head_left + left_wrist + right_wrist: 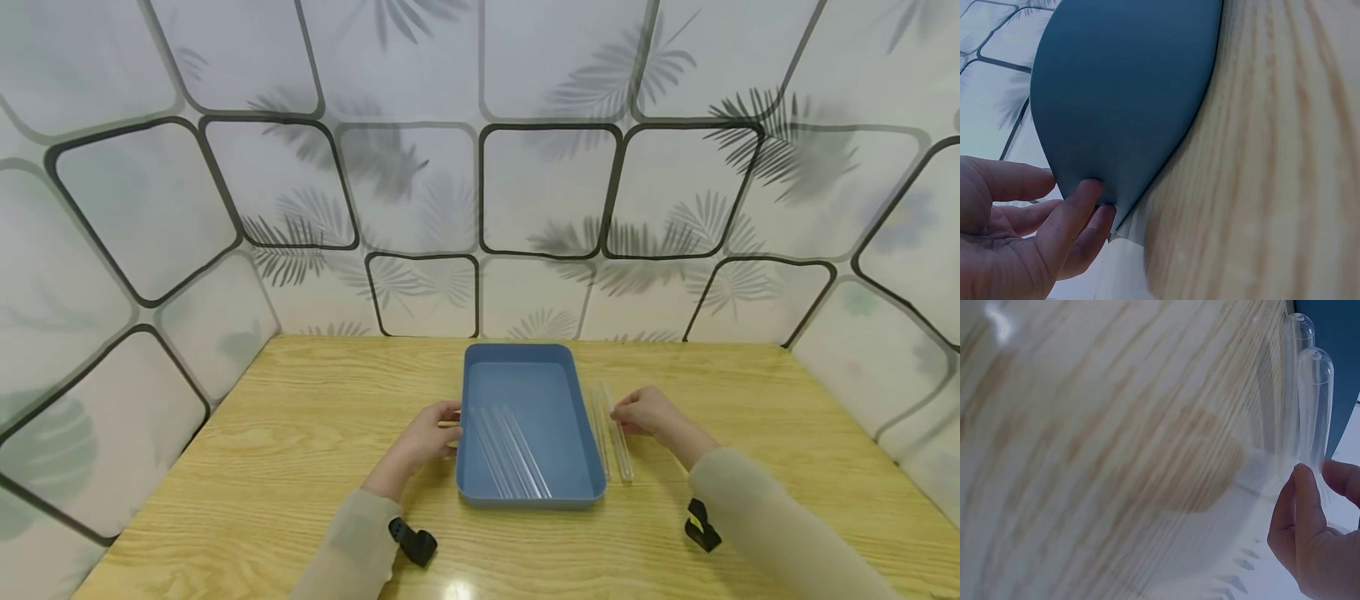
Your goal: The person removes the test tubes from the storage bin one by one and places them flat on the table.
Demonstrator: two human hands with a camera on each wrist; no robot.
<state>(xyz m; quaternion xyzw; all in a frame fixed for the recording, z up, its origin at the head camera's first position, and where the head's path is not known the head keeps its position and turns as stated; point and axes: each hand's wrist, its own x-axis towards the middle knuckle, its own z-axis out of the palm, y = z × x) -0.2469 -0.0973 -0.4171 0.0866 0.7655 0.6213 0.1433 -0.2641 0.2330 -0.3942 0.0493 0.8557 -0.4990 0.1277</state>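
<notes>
A blue rectangular tray [525, 379] stands on the wooden table, with several clear test tubes [510, 450] lying side by side in its near half. My left hand [427, 433] touches the tray's left side. In the left wrist view its fingertips [1090, 186] rest against the tray's outer wall [1125, 81]. To the right of the tray, my right hand [651, 414] pinches a clear test tube [622, 454] between thumb and fingers. Another tube [601, 437] lies between it and the tray. Both tubes' rounded ends show in the right wrist view, the pinched tube [1316, 394] in front.
The light wooden table [315, 400] reaches back to a patterned curtain or wall covering [420, 192] with leaf prints, which also closes off both sides. A black wrist strap [413, 542] sits at the left sleeve, another black band [701, 527] at the right.
</notes>
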